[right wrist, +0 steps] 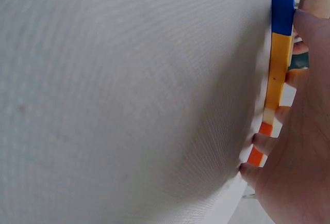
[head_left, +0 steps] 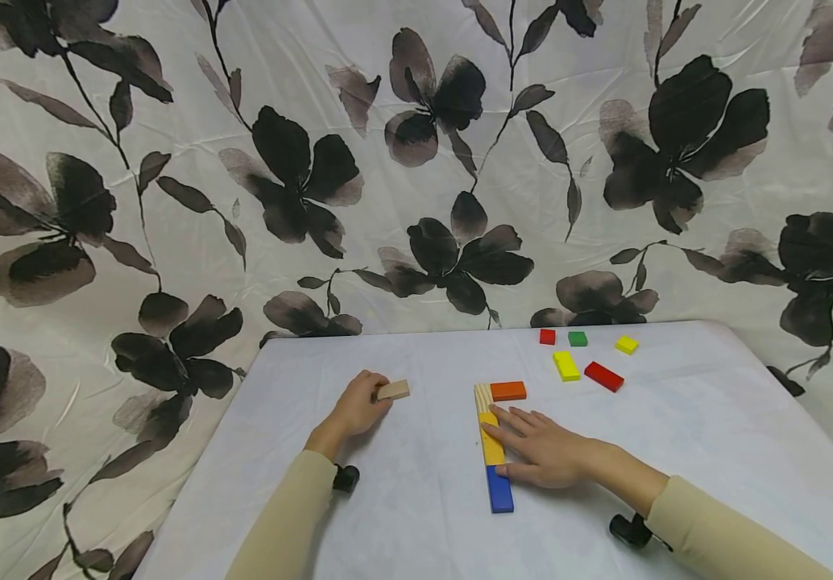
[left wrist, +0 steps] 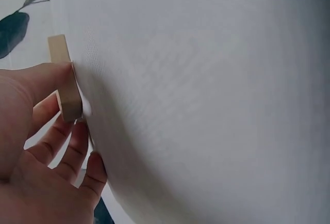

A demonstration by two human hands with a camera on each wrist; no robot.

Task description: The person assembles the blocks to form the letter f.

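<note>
Pinching a partly hidden plain block [head_left: 396, 390] in left grip [head_left: 360, 405]. Masking part of yellow block [head_left: 491, 449] with outstretched right grip [head_left: 543, 449].

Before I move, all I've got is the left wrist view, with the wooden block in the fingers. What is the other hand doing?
Observer: The right hand is touching a yellow block.
Operator: And what's at the near end of that row?
Observer: A blue block.
Operator: Anything loose farther off?
Observer: Yes, a small green block lies beyond the orange block.
</note>
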